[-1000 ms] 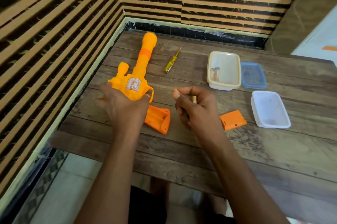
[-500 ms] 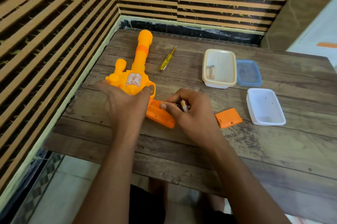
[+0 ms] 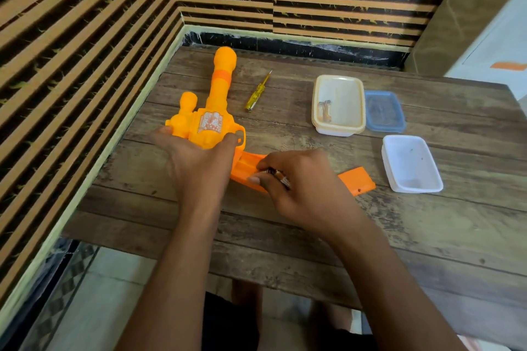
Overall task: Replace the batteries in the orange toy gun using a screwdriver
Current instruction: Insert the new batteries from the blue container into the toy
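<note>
The orange toy gun lies on the wooden table, barrel pointing away from me. My left hand grips its body near the trigger guard. Its darker orange handle has an open battery compartment facing up. My right hand pinches a battery right at that compartment. The detached orange battery cover lies just right of my right hand. A yellow screwdriver lies beside the barrel.
A cream tub with small metal pieces inside stands at the back, a blue lid next to it. A white tub sits at the right. Striped walls close the table's left and far sides.
My right hand came down from above the table to the gun's handle, bringing the battery to the open compartment. My left hand stayed on the gun's body.
</note>
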